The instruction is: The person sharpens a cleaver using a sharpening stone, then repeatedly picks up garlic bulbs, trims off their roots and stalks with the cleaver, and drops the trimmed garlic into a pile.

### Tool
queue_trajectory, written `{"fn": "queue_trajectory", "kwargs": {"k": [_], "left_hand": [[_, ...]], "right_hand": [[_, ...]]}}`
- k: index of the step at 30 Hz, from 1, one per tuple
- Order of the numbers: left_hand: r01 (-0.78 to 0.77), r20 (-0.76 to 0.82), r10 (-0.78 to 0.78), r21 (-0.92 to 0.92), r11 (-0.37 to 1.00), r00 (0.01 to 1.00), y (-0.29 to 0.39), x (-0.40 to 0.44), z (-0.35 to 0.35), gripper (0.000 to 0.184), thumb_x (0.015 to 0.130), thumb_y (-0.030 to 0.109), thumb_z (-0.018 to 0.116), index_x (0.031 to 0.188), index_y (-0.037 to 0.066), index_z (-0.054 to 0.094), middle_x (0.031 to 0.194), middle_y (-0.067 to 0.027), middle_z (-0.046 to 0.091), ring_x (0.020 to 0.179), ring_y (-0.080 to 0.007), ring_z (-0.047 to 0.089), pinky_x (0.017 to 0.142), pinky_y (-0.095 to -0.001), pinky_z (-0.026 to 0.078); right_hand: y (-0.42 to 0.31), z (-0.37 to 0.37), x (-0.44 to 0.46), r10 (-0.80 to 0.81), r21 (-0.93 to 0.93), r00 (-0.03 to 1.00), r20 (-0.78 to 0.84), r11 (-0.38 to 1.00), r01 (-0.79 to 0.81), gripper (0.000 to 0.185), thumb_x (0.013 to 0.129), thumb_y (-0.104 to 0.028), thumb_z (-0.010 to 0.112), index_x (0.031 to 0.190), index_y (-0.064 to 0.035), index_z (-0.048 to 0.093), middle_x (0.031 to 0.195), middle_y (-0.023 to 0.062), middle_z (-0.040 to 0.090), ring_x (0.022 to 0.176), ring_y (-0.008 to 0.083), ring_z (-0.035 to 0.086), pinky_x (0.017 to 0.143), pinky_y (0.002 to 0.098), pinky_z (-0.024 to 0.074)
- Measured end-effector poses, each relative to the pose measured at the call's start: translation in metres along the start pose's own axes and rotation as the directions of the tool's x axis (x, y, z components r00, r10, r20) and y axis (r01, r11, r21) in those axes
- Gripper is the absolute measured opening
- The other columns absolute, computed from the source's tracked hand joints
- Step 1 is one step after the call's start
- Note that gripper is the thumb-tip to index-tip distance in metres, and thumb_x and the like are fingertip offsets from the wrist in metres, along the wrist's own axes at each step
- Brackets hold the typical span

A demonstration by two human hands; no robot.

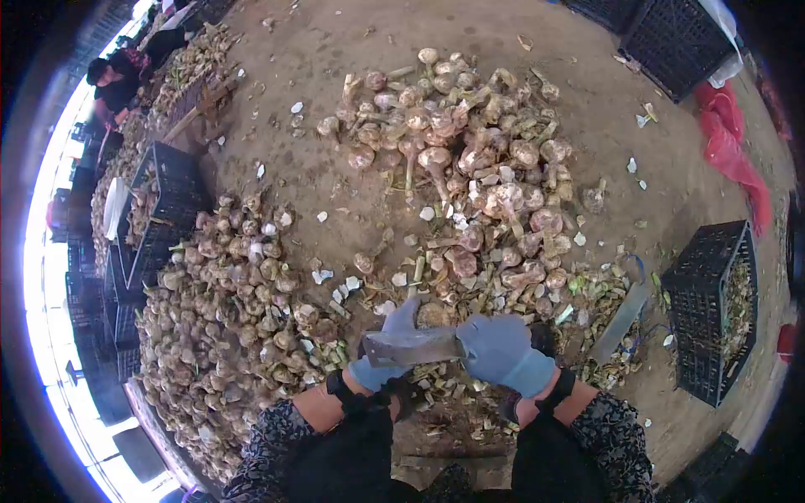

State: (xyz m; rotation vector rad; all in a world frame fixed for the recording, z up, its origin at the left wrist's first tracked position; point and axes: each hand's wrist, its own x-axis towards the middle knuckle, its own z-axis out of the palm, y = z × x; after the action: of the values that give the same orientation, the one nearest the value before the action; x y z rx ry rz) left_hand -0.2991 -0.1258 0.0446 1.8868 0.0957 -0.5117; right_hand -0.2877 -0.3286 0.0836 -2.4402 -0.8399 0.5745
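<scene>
Both of my hands wear blue-grey gloves and are close together low in the middle of the head view. My right hand is closed round one end of a flat metal blade, which lies crosswise toward the left. Behind the blade, my left hand is closed round a garlic bulb, whose round root side shows between the hands. The blade partly hides my left hand. Just beyond them lies a heap of garlic bulbs with stalks.
A larger garlic pile spreads at left, beside black crates. At right stand a black crate of trimmings, a flat metal piece and red netting. Another person is at the upper left.
</scene>
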Motion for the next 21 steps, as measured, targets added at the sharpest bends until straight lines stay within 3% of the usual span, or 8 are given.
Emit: {"fn": "queue_trajectory", "kwargs": {"k": [7, 10, 12, 16, 17, 18, 19, 21], "left_hand": [[-0.015, -0.030, 0.018, 0.100, 0.995, 0.999, -0.014, 0.000, 0.008, 0.060, 0.063, 0.029, 0.083, 0.107, -0.002, 0.057, 0.092, -0.0067, 0.065, 0.083, -0.0118, 0.059, 0.077, -0.0273, 0.048], [0.046, 0.036, -0.046, -0.018, 0.999, 0.998, -0.004, -0.002, 0.006, 0.058, 0.064, 0.027, 0.083, 0.107, -0.002, 0.057, 0.090, -0.0057, 0.065, 0.084, -0.0107, 0.058, 0.076, -0.0266, 0.048], [0.056, 0.004, -0.058, 0.181, 0.982, 0.998, 0.001, -0.005, 0.006, 0.060, 0.063, 0.031, 0.083, 0.107, -0.001, 0.058, 0.090, -0.0070, 0.066, 0.085, -0.0123, 0.060, 0.075, -0.0274, 0.049], [-0.044, 0.037, 0.036, 0.239, 0.970, 0.999, -0.001, -0.009, 0.010, 0.059, 0.069, 0.035, 0.078, 0.108, -0.001, 0.054, 0.091, -0.0121, 0.064, 0.076, -0.0219, 0.064, 0.065, -0.0331, 0.052], [0.087, 0.078, -0.072, -0.207, 0.975, 0.994, -0.011, -0.013, 0.018, 0.050, 0.079, 0.035, 0.065, 0.115, 0.003, 0.051, 0.094, -0.0132, 0.065, 0.081, -0.0249, 0.065, 0.070, -0.0358, 0.052], [0.148, 0.119, -0.108, -0.416, 0.897, 0.987, -0.018, -0.013, 0.021, 0.046, 0.084, 0.035, 0.058, 0.118, 0.006, 0.050, 0.096, -0.0138, 0.065, 0.083, -0.0264, 0.065, 0.073, -0.0371, 0.053], [0.211, 0.159, -0.144, -0.599, 0.772, 0.977, -0.017, -0.012, 0.023, 0.043, 0.089, 0.036, 0.052, 0.121, 0.008, 0.049, 0.097, -0.0143, 0.065, 0.085, -0.0279, 0.065, 0.075, -0.0384, 0.053], [0.562, 0.243, -0.599, -0.707, 0.430, 0.763, 0.015, -0.013, 0.021, 0.038, 0.094, 0.033, 0.035, 0.123, 0.011, 0.045, 0.097, -0.0141, 0.065, 0.085, -0.0313, 0.065, 0.074, -0.0409, 0.055]], "right_hand": [[0.003, 0.002, -0.004, -0.004, 0.014, 1.000, 0.015, 1.000, 0.004, 0.024, 0.072, -0.022, 0.059, 0.094, -0.0132, 0.059, 0.083, 0.0091, 0.059, 0.063, 0.0314, 0.061, 0.054, 0.0439, 0.0492], [0.008, 0.010, -0.003, 0.018, -0.006, 0.997, 0.074, 1.000, -0.018, 0.024, 0.072, -0.024, 0.060, 0.093, -0.0136, 0.059, 0.083, 0.0086, 0.059, 0.065, 0.0310, 0.062, 0.055, 0.0437, 0.0493], [0.018, 0.021, -0.004, -0.018, 0.016, 1.000, 0.021, 1.000, 0.018, 0.028, 0.061, -0.025, 0.067, 0.085, -0.0136, 0.058, 0.076, 0.0065, 0.057, 0.061, 0.0293, 0.059, 0.051, 0.0411, 0.0467], [0.038, 0.036, -0.010, -0.013, 0.000, 0.997, -0.080, 1.000, 0.013, 0.026, 0.060, -0.026, 0.069, 0.080, -0.0138, 0.058, 0.075, 0.0060, 0.057, 0.065, 0.0282, 0.060, 0.053, 0.0402, 0.0466], [0.046, 0.037, -0.013, 0.023, -0.017, 1.000, -0.013, 1.000, -0.024, 0.028, 0.063, -0.027, 0.068, 0.087, -0.0151, 0.059, 0.077, 0.0065, 0.058, 0.067, 0.0290, 0.061, 0.055, 0.0413, 0.0482], [0.052, 0.036, -0.013, 0.057, -0.043, 0.997, 0.050, 0.998, -0.055, 0.030, 0.066, -0.027, 0.067, 0.093, -0.0164, 0.061, 0.080, 0.0070, 0.059, 0.069, 0.0297, 0.063, 0.057, 0.0425, 0.0498], [0.054, 0.034, -0.011, 0.059, -0.043, 0.997, 0.044, 0.997, -0.057, 0.030, 0.066, -0.027, 0.067, 0.093, -0.0164, 0.061, 0.080, 0.0070, 0.059, 0.069, 0.0297, 0.063, 0.057, 0.0425, 0.0498], [0.052, 0.032, -0.016, 0.075, -0.064, 0.994, 0.075, 0.995, -0.070, 0.029, 0.064, -0.028, 0.068, 0.089, -0.0168, 0.060, 0.080, 0.0067, 0.059, 0.072, 0.0291, 0.062, 0.058, 0.0414, 0.0498]]}}
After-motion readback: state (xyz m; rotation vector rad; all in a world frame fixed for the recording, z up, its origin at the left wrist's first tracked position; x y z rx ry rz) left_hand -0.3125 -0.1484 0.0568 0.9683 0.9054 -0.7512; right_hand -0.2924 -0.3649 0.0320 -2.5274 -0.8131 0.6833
